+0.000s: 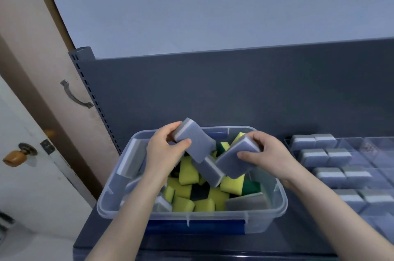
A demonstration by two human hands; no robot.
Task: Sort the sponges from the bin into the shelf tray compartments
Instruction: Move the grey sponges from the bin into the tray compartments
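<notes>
Progress note, near to far. The clear plastic bin [191, 216] stands on the dark shelf [298, 239] right in front of us and is far from empty. It holds a jumble of yellow-and-green sponges [188, 170], plus grey ones against its left wall [134, 160] and in its near right corner [247, 202].

Over the bin, both hands are loaded. The left grip [165, 152] is closed round a grey sponge [196, 142], thumb on the broad dark face and fingers behind its upper end. That sponge's long axis slopes from far-left and high to near-right and low. The dark face is towards us and the paler layer shows along the upper edge.

The right grip [268, 154] pinches a second grey sponge [236, 159] at its right end. This one mirrors the first: its long axis rises from low-left to high-right, with the pale layer on top. Together they make a shallow V, their low ends close above a third grey sponge [207, 170] lying in the heap.

Further right, the clear shelf tray [349, 143] has several compartments filled with grey sponges in pairs [326, 155], pale faces up. We cannot tell whether its far right compartments hold anything.

Judgement: the grey sort is partly done. We see no yellow-and-green sponges in the tray, so most of the bin remains.
</notes>
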